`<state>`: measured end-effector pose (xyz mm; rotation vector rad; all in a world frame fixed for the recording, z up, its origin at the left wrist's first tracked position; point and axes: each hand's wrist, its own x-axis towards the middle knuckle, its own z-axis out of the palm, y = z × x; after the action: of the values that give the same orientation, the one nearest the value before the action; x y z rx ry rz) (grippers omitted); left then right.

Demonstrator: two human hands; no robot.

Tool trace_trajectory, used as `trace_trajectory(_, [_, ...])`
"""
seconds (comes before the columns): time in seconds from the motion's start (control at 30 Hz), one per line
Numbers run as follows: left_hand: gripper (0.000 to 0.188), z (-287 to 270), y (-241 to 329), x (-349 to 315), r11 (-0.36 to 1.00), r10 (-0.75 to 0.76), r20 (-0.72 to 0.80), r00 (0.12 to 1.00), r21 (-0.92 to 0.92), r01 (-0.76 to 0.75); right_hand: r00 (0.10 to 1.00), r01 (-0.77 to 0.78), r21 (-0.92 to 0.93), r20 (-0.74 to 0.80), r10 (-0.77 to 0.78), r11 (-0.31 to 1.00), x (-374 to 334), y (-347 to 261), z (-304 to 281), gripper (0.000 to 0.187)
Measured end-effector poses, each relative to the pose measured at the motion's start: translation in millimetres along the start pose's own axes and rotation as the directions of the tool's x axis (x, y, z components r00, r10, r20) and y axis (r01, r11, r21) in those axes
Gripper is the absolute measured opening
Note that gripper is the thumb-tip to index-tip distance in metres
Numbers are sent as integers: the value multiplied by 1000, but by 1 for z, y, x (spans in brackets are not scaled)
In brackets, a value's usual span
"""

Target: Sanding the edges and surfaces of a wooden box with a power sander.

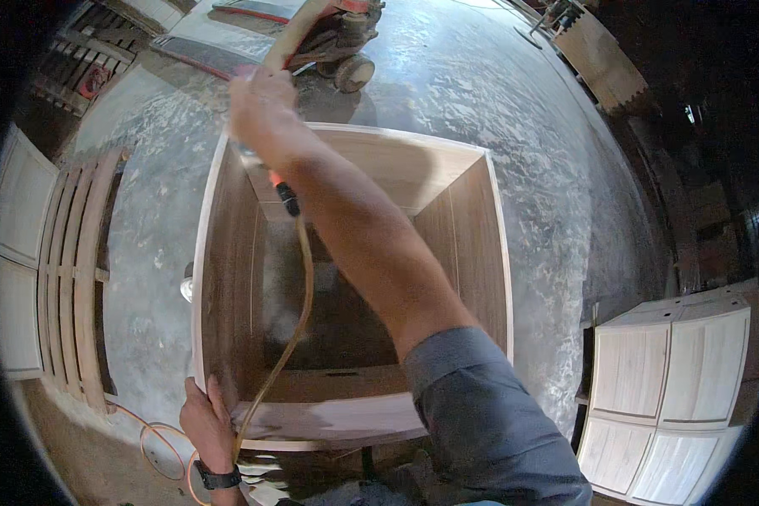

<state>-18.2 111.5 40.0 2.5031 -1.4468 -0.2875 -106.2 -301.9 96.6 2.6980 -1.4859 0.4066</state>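
Note:
A wooden cabinet box (493, 244) stands in front of me with its open side up, pale edges showing and darker panels inside. My right arm stretches across it. At its far left corner, my right hand (263, 114), slightly blurred, is closed around an air tool whose body is mostly hidden by the hand. An orange-red piece and a black hose fitting (287, 196) hang below that hand. From there a yellowish air hose (305, 295) drops across the box and over its near edge. My left hand (208, 419), with a dark watch on the wrist, grips the rim at the near left corner.
A wheeled machine (346, 59) stands on the grey floor beyond the box. To the left are a slatted wooden pallet (76, 270) and pale panels (17, 253). Pale wooden cabinets (632, 371) stand at the right. Orange hose (148, 434) loops beside my left hand.

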Motion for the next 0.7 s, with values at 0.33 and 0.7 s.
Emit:
trace_trajectory(0.33, [30, -3, -10, -2, 998, -56, 14, 998, -8, 56, 878, -478, -170, -53, 476, 862, -94, 176, -48, 45])
trace_trajectory(0.7, [30, -1, -3, 1, 1000, 16, 24, 1000, 20, -16, 889, -458, -193, -117, 443, 868, -92, 167, -45, 45])
